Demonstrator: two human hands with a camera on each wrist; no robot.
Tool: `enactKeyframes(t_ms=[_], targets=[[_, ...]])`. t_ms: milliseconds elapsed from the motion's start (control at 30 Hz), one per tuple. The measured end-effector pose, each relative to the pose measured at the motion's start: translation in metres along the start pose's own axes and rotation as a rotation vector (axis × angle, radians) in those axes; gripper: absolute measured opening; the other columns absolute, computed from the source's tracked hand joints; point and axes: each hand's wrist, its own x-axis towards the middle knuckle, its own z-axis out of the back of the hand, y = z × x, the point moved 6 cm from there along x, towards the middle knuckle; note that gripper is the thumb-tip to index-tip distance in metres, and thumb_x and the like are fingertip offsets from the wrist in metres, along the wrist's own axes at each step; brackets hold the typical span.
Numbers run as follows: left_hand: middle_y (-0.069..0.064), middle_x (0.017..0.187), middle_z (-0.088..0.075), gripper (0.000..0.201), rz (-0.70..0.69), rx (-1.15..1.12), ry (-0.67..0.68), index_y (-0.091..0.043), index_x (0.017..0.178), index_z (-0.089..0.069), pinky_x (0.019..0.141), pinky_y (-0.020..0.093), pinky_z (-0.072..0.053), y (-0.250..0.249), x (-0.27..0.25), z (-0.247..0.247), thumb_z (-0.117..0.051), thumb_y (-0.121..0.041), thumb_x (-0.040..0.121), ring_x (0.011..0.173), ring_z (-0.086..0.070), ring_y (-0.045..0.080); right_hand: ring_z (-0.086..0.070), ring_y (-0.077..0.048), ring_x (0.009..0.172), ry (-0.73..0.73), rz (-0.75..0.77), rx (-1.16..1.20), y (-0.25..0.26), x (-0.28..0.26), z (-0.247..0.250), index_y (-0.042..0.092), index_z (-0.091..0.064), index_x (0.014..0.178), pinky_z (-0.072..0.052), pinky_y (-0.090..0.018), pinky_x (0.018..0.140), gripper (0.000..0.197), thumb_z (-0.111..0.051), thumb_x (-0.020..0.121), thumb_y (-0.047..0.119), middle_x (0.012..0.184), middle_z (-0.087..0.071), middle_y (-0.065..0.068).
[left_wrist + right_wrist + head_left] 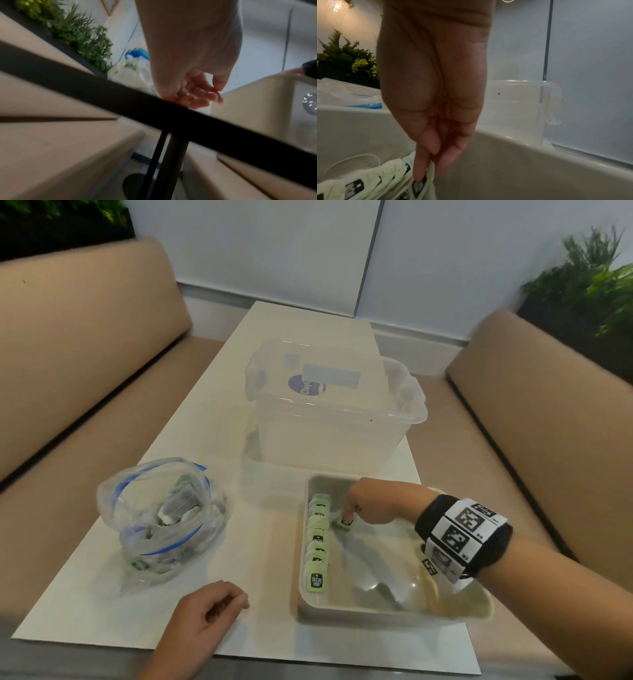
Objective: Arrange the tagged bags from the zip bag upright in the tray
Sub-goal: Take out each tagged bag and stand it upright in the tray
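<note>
A beige tray (394,609) sits at the table's front right. Several green-tagged tea bags (318,546) stand upright in a row along its left wall. My right hand (351,513) reaches into the tray's far left part and pinches one tagged bag (344,522) beside the row; in the right wrist view the fingertips (426,169) grip that bag (419,186). The open zip bag (161,518) with more tea bags inside stands at the left. My left hand (226,602) rests on the table near its front edge, fingers loosely curled and holding nothing, as seen from the left wrist (200,94).
A clear plastic storage box (329,405) with its lid on stands just behind the tray. Beige sofa seats (68,354) flank the white table (267,559) on both sides. Plants (599,285) stand at the far right and far left.
</note>
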Motion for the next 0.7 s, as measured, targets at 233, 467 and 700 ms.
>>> enactKeyframes(t_ms=[233, 467, 700], targets=[[-0.006, 0.053, -0.046, 0.026, -0.050, 0.074, -0.183, -0.029, 0.063, -0.056, 0.051, 0.018, -0.035, 0.021, -0.006, -0.002, -0.051, -0.051, 0.076, 0.048, -0.041, 0.004, -0.057, -0.029, 0.109, 0.010, -0.050, -0.182, 0.001, 0.015, -0.010, 0.008, -0.058, 0.126, -0.045, -0.031, 0.094, 0.041, -0.039, 0.091, -0.002, 0.124, -0.060, -0.010], [-0.006, 0.055, -0.044, 0.025, -0.075, 0.098, -0.176, -0.028, 0.063, -0.054, 0.051, 0.015, -0.033, 0.025, -0.008, -0.005, -0.050, -0.048, 0.076, 0.048, -0.039, 0.002, -0.059, -0.027, 0.105, -0.024, -0.043, -0.245, 0.003, 0.016, -0.011, 0.008, -0.059, 0.124, -0.046, -0.029, 0.088, 0.038, -0.041, 0.091, -0.001, 0.120, -0.062, -0.009], [-0.006, 0.056, -0.045, 0.025, -0.080, 0.098, -0.187, -0.029, 0.063, -0.054, 0.051, 0.016, -0.033, 0.025, -0.008, -0.006, -0.050, -0.049, 0.077, 0.049, -0.040, 0.003, -0.058, -0.028, 0.107, -0.079, -0.021, -0.186, 0.004, 0.012, -0.007, 0.009, -0.058, 0.124, -0.048, -0.031, 0.092, 0.040, -0.041, 0.090, -0.002, 0.124, -0.059, -0.009]])
